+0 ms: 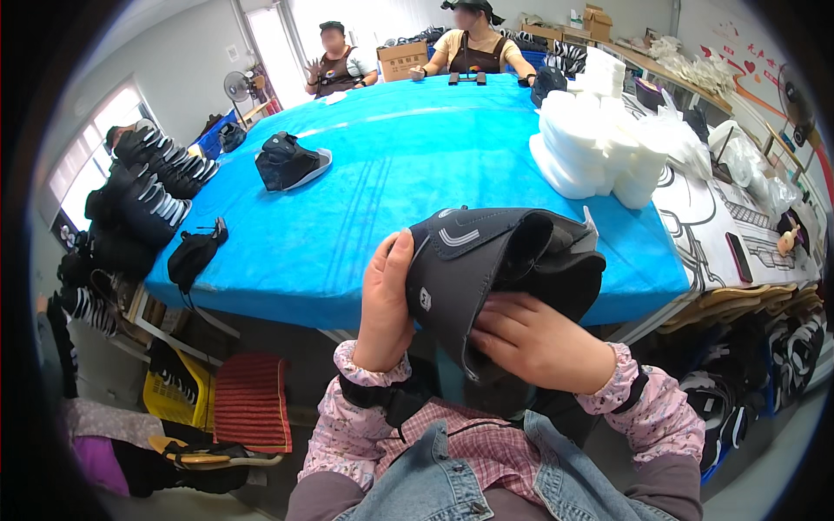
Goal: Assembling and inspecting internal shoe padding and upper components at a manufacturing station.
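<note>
A dark grey cap (465,269) with a white stripe mark and a small white patch is held up over the near edge of the table. My left hand (388,282) is closed on its left side, fingers behind and thumb upright against the fabric. My right hand (539,340) reaches into the cap's open underside, its fingers bent at the near edge and the fingertips partly hidden inside. Farther off on the table lies another black cap (291,162) with a grey brim, touched by neither hand.
A blue cloth (382,148) covers the table. White moulded pieces (578,143) stand stacked at the right, near a phone (738,257). Stacked caps (148,191) crowd the left side. A black pouch-like item (196,253) hangs over the left edge. Two people sit across.
</note>
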Demonstrator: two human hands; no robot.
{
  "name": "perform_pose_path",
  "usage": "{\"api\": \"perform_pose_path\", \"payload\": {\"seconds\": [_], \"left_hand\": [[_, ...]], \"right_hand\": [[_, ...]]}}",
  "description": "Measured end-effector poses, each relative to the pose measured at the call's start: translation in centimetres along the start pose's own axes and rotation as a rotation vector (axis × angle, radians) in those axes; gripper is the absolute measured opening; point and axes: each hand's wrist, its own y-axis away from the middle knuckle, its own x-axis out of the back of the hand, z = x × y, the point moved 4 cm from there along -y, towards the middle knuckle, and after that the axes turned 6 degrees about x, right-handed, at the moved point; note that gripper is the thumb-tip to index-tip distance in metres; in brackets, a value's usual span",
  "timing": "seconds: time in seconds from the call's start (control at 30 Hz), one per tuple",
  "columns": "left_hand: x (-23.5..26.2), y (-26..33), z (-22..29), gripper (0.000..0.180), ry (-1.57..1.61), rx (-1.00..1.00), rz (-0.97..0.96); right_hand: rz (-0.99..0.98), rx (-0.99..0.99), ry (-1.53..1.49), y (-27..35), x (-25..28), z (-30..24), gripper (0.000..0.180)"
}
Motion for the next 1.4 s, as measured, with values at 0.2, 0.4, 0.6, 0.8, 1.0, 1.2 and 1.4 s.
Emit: {"api": "perform_pose_path", "payload": {"seconds": [0.2, 0.4, 0.6, 0.8, 1.0, 1.2, 1.4], "left_hand": [[-0.4, 0.1, -0.6, 0.032, 0.085, 0.071, 0.054], [-0.8, 1.8, -0.6, 0.037, 0.133, 0.081, 0.036], [-0.9, 2.7, -1.5, 0.035, 0.151, 0.001, -0.098], [-1.5, 2.9, -1.1, 0.047, 0.113, 0.029, -0.044], [-1.9, 2.7, 0.6, 0.039, 0.065, -0.146, -0.017], [-1.3, 1.9, -0.3, 0.034, 0.082, 0.069, 0.219], [-1.1, 1.4, -0.3, 0.040, 0.139, 0.066, 0.080]], "right_hand": [[0.022, 0.104, 0.082, 0.0, -0.6, -0.8, 0.035], [0.221, -0.193, -0.279, 1.3, 0.0, 1.1, 0.031], [0.399, -0.385, -0.435, 2.5, 1.4, 2.6, 0.022], [0.173, -0.528, -0.799, 3.4, 0.7, 3.6, 0.021], [0.185, -0.090, -0.321, 0.8, 1.6, 0.9, 0.040], [0.169, -0.127, -0.290, 0.2, 0.8, -1.0, 0.045], [0.451, -0.362, -0.462, 1.1, 0.3, 1.3, 0.030]]}}
